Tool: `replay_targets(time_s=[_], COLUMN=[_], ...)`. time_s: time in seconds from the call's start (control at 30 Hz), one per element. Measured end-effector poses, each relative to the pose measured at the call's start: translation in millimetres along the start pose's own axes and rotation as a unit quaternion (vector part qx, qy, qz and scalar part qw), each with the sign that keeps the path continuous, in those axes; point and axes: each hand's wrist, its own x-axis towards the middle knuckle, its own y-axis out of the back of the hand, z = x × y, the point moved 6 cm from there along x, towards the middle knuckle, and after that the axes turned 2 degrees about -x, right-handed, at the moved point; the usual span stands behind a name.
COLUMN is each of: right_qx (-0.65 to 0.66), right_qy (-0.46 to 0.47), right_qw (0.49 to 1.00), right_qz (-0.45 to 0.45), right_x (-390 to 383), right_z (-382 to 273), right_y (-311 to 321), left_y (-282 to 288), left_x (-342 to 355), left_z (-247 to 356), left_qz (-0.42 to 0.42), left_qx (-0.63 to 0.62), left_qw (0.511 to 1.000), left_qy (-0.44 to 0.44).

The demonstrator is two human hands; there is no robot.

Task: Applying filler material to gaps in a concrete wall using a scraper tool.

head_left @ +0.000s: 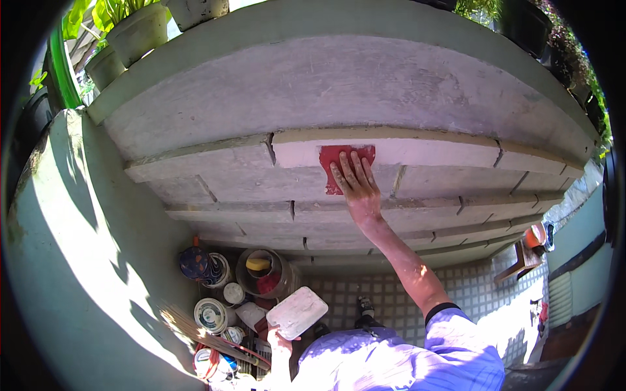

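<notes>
My right hand (360, 189), arm stretched out, presses a flat red putty spreader (331, 155) against the wall (404, 85) with its fingers laid over it. The spreader lies across a smooth, pale raised band (430, 151), overlapping the rougher band below. Down near my body, my left hand (280, 343) grips a white rectangular plastic tub (298, 313) by its near edge. The tub is tilted, and I cannot tell what it holds. Part of the left hand is hidden behind the tub.
Paint buckets and tubs (211, 316), a large bucket (287, 277) and a broom (208, 337) crowd the floor at lower left. Potted plants (138, 32) line the wall's top. A wooden stool (521, 262) stands on the tiled floor (495, 287) at right.
</notes>
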Motion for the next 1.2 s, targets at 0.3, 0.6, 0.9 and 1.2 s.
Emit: replay_targets(time_s=[0.3, 0.6, 0.9, 1.2], right_qx=[0.110, 0.048, -0.007, 0.061], right_qy=[0.040, 0.081, 0.100, 0.170], right_qw=[0.991, 0.979, 0.995, 0.978], right_qz=[-0.058, -0.184, -0.029, -0.103], right_x=[-22, -59, 25, -20], right_z=[-40, -39, -38, -63], right_y=[8, -43, -13, -11], left_y=[9, -13, -6, 4], left_x=[4, 8, 18, 16], left_z=[0, -4, -18, -19], left_qz=[0.041, 0.016, 0.057, 0.058], left_qx=[-0.052, -0.121, -0.100, -0.117], left_qw=[0.993, 0.985, 0.981, 0.982], left_qy=[0.099, 0.119, 0.159, 0.140])
